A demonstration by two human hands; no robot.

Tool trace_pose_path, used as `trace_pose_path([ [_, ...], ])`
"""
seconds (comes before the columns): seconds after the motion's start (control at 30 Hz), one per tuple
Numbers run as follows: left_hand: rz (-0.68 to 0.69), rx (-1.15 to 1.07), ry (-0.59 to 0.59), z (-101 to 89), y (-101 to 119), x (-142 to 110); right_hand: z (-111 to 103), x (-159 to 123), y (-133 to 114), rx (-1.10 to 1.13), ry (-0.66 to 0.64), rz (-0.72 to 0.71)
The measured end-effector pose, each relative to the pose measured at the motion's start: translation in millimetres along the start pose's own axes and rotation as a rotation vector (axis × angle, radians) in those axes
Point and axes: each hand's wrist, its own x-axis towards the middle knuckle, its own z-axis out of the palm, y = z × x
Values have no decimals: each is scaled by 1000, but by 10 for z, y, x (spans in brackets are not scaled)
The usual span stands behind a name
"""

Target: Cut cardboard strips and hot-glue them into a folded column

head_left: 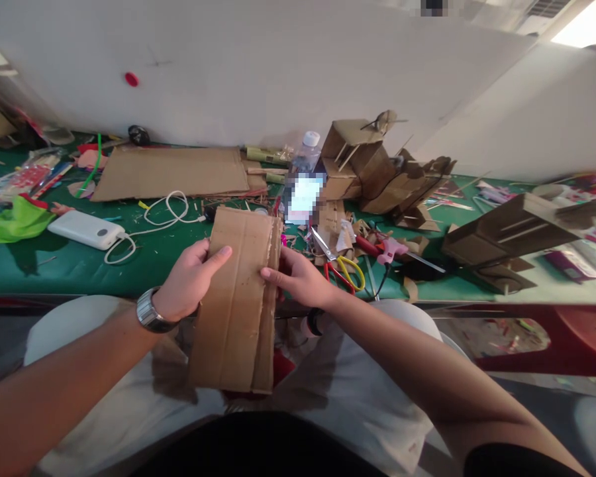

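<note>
A long folded piece of brown cardboard (233, 305) is held above my lap, its far end over the table edge. My left hand (191, 275) grips its left side, thumb on top and the other fingers hidden beneath. On the right side my right hand (298, 277) pinches the edge, thumb on the top face and fingers behind. Creases run lengthwise along the cardboard, and its right edge looks layered and torn. Just right of my right hand lie scissors (345, 268) with red and yellow handles. Beyond the cardboard a lit phone (304, 199) leans against a clear bottle (308, 151).
The green table (153, 265) carries a white power bank (86, 229) with a cable and a flat cardboard sheet (173, 171). A pink glue gun (390, 252) lies on the right. Cardboard constructions (506, 238) stand farther right. A red stool (566, 341) is below the table.
</note>
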Motion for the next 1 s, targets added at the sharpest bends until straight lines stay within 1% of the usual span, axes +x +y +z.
trace_pose_path([
  [0.1, 77, 44, -3, 7, -21, 4, 68, 3, 56, 70, -16, -32],
  [0.2, 168, 71, 45, 12, -52, 14, 103, 6, 75, 133, 3, -14],
  [0.27, 185, 49, 70, 23, -57, 20, 113, 6, 77, 161, 20, 2],
  [0.33, 167, 3, 95, 42, -40, 21, 120, 6, 79, 188, 45, 4],
  [0.4, 95, -55, 103, 67, -10, 14, 125, 10, 83, 217, 88, -8],
  [0.43, 41, -81, 81, 80, 5, 5, 125, 14, 85, 235, 117, -20],
  [0.53, -137, -161, -73, 115, 22, -41, 115, 28, 81, 267, 205, -54],
  [0.6, -230, -227, -167, 133, 2, -84, 100, 34, 65, 263, 240, -51],
  [0.7, -309, -266, -221, 153, -61, -138, 84, 34, 31, 257, 265, -48],
  [0.73, -312, -250, -222, 159, -83, -148, 85, 31, 21, 253, 270, -57],
  [0.8, -277, -194, -221, 167, -120, -151, 94, 21, 9, 221, 276, -87],
  [0.9, -172, -132, -217, 166, -152, -122, 119, 4, 12, 104, 281, -158],
  [1.0, -89, -89, -175, 139, -175, -87, 133, -4, 15, 20, 262, -186],
])
